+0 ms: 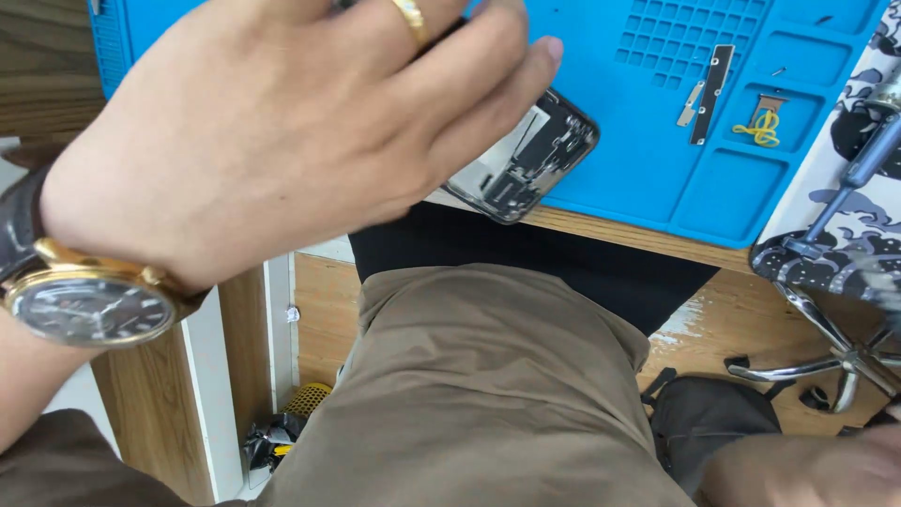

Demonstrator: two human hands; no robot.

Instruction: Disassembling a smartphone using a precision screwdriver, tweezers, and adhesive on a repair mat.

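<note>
Fingers spread wide, left hand [282,131] covers the opened phone [526,160]; metal strip [710,92] at two o'clock; right hand [807,469] blurred, its state unclear.

The left hand [282,122] wears a gold ring [411,21] on one finger, and behind the fingers a gold, dark-faced watch [89,305]; trousers [469,394] are khaki.

An opened phone [526,169], its dark inner parts exposed, lies tilted across the near edge of the blue mat [619,113].
</note>
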